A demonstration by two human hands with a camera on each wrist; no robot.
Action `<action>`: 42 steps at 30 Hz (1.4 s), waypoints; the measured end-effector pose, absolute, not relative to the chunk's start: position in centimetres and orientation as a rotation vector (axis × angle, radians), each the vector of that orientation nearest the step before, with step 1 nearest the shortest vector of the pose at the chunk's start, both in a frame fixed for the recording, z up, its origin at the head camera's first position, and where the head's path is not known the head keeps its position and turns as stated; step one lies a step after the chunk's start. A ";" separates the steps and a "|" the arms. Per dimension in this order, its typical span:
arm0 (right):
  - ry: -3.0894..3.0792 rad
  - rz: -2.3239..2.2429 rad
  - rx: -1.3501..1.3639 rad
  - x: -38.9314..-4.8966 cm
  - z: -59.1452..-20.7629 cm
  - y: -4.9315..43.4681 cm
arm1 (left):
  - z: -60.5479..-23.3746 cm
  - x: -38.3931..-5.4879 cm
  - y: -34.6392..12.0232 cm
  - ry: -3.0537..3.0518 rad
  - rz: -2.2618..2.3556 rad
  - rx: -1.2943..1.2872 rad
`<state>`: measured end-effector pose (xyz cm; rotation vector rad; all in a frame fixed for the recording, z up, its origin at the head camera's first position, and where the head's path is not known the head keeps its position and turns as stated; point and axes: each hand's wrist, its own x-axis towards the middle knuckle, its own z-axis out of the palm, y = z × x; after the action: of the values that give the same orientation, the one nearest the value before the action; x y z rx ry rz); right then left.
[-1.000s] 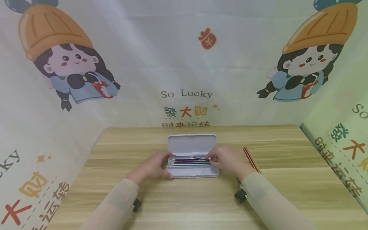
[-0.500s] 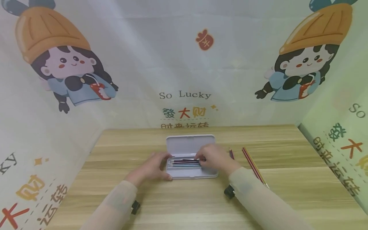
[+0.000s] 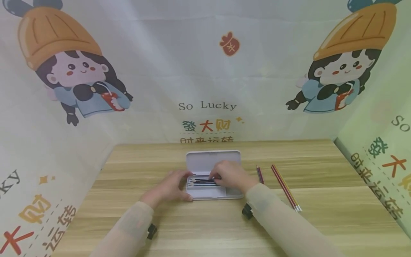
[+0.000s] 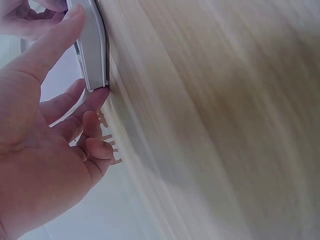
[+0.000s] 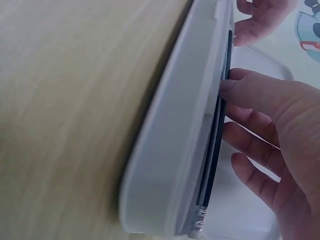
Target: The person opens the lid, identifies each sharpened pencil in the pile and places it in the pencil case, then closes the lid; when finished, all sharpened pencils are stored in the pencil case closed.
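Observation:
A white pencil case [image 3: 205, 193] lies on the wooden table, its lid [image 3: 199, 162] raised at the back. Several pencils [image 3: 195, 184] lie side by side in its rear part, pale tips to the left. My left hand [image 3: 168, 187] grips the case's left end, thumb at the front corner and fingers at the back. Over the right half of the case, my right hand [image 3: 232, 175] pinches a black pencil [image 5: 212, 160] between thumb and fingers. That pencil has a silver ferrule and lies along the case in the right wrist view; part of it is hidden behind the thumb.
To the right of the case lie dark red pencils [image 3: 260, 174], partly behind the right sleeve. Farther right, red and yellow pencils [image 3: 284, 186] with white ends lie slanted on the table [image 3: 205, 228]. A printed cloth [image 3: 160, 71] hangs behind the table.
My right hand has moved left along the case with the black pencil, from its right end toward the middle. The pencils on the right are more exposed. My left hand keeps its place.

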<state>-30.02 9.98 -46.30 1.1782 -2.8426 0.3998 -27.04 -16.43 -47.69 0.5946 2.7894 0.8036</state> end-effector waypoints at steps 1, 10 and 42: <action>-2.842 0.388 1.175 -30.1 -46.4 9.9 | -47.7 -27.1 -16.4 2.787 0.805 0.599; -2.828 0.388 1.191 -30.5 -46.9 9.8 | -47.2 -27.0 -16.4 2.791 0.816 0.623; -2.822 0.893 0.929 -25.8 -47.1 14.7 | -47.4 -26.8 -16.3 2.782 0.819 0.585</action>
<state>-25.77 14.66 -47.12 0.9291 -2.8220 0.8926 -26.77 -16.26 -47.36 0.5852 2.7819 0.8188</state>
